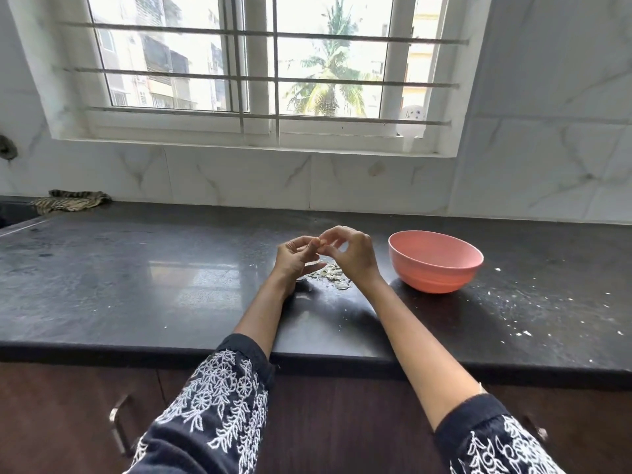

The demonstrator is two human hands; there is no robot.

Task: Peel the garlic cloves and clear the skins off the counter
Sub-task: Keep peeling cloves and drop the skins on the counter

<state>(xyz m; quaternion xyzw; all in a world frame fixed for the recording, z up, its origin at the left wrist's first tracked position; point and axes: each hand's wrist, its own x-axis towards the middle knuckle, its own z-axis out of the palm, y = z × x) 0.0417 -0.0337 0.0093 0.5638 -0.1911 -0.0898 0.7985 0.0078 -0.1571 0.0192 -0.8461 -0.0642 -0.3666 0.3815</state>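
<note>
Dark polished stone makes up the table (136, 285), and she stands at its near edge with both forearms stretched out over it. Her left hand (294, 258) and right hand (354, 255) meet above the middle of the table, fingertips brought together on a small garlic clove (318, 247). The left hand's grip is curled, its fingers and thumb closed round the clove from the left; the right hand's grip is narrowed to a pinch, thumb and forefinger on the same clove from the right, the other fingers bent loosely above. The clove is mostly hidden by the fingers, so I cannot tell how much skin is left on it.

Just below the hands, on the table, lies a small heap of pale garlic skins (330, 276), touching the stone and reaching a little to the right of her left wrist. More white flecks (523, 331) are scattered across the right part of the table.

To the right of her hands, close by but not touching them, stands a pink bowl (436, 261), upright; its inside cannot be seen well from here. At the far left, against the tiled wall, a striped cloth (70, 200) lies crumpled. Behind the table is a white-framed window (260, 77) with bars. Her sleeves (219, 398) are dark with white embroidery.
</note>
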